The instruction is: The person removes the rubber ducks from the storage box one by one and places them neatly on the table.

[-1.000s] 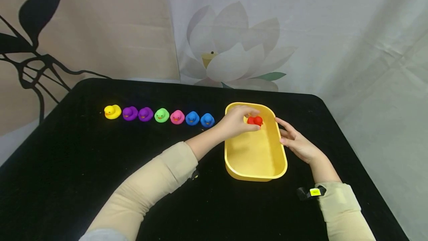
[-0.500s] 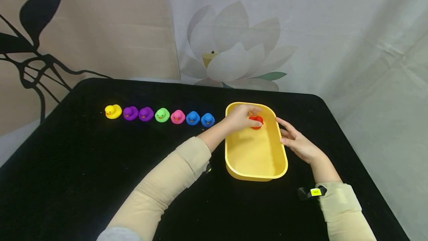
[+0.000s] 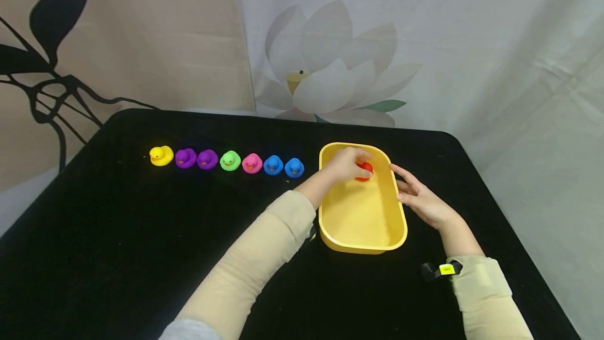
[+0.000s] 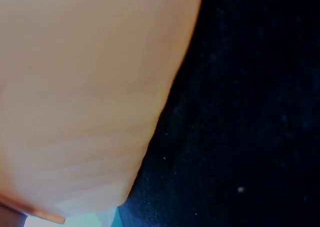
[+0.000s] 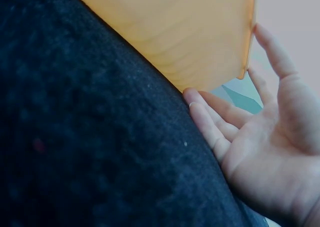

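Observation:
Inside a yellow plastic box, near its far end, my left hand grips a red rubber duck. The curled fingers and thumb cover much of the duck. At the box's right side, my right hand touches the wall and rim with extended fingertips. From the right wrist view, that hand spreads its fingers against the outer wall. Only the box wall and dark cloth show in the left wrist view; the left hand is out of that view.
Left of the box, a row of small rubber ducks lies along the far part of the black table: yellow, purple, green, pink and blue. Behind hangs a printed curtain.
My left hand has moved slightly rightward within the box, its fingers closing further over the red duck, and the left forearm has swung right. The right hand keeps its place at the box's side.

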Demonstrator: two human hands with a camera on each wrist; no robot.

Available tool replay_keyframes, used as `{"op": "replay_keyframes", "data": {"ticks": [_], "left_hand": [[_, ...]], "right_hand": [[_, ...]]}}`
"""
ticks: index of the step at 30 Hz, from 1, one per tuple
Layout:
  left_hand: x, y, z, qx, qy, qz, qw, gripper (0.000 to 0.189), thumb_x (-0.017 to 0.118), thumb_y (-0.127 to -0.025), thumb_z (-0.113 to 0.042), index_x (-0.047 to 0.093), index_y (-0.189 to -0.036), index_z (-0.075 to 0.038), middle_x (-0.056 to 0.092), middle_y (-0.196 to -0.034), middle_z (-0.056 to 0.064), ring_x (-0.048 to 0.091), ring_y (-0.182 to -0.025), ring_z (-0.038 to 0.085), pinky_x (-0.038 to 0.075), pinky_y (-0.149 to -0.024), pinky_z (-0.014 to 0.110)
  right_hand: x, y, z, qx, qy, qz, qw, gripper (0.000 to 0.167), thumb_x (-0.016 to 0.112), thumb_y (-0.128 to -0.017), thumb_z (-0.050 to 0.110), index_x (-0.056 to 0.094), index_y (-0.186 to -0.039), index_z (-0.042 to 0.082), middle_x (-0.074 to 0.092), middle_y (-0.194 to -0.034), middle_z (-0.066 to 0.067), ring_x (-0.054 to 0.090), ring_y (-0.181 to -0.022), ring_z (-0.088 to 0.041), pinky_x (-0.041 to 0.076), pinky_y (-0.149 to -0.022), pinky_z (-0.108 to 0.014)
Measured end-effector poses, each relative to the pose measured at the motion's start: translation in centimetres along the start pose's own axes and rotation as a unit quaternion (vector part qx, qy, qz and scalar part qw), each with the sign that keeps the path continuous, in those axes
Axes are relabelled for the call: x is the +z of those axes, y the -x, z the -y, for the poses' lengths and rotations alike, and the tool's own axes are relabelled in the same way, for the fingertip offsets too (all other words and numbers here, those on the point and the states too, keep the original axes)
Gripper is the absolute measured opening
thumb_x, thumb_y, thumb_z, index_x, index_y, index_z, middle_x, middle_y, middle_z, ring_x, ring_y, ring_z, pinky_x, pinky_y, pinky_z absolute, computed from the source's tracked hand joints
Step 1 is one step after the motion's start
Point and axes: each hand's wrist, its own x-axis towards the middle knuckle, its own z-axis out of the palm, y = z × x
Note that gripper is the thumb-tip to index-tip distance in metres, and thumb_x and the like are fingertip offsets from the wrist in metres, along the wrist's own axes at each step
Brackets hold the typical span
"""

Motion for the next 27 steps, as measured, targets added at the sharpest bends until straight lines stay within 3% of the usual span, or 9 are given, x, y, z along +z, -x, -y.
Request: {"op": "replay_keyframes", "data": {"ticks": [10, 17, 27], "left_hand": [[0.20, -0.46, 0.25, -0.024, -0.011, 0.012, 0.9996, 0.045, 0.074, -0.085, -0.018, 0.062, -0.127, -0.007, 0.063, -0.121, 0.005, 0.055, -0.106, 0.016, 0.040, -0.093, 0.018], [0.30, -0.47, -0.05, -0.041, 0.002, 0.013, 0.9991, 0.039, 0.073, -0.085, -0.014, 0.065, -0.122, -0.006, 0.065, -0.113, 0.004, 0.055, -0.099, 0.016, 0.042, -0.089, 0.017], [0.70, -1.04, -0.03, -0.036, -0.055, -0.004, 0.9978, 0.033, 0.075, -0.083, -0.015, 0.068, -0.115, -0.009, 0.064, -0.101, 0.000, 0.054, -0.092, 0.015, 0.043, -0.083, 0.015]], "right_hand": [[-0.08, 0.00, 0.04, -0.001, 0.003, 0.000, 1.0000, 0.069, 0.051, -0.100, 0.020, 0.010, -0.154, 0.021, 0.030, -0.148, -0.025, 0.051, -0.120, -0.024, 0.021, -0.105, -0.062], [0.02, -0.02, 0.15, 0.001, 0.001, -0.002, 1.0000, 0.069, 0.052, -0.100, 0.020, 0.010, -0.154, 0.019, 0.030, -0.148, -0.026, 0.051, -0.119, -0.023, 0.020, -0.104, -0.064], [0.02, 0.00, 0.11, 0.005, 0.014, -0.005, 0.9999, 0.068, 0.051, -0.100, 0.019, 0.009, -0.154, 0.022, 0.031, -0.148, -0.024, 0.051, -0.120, -0.024, 0.024, -0.104, -0.059]]}}
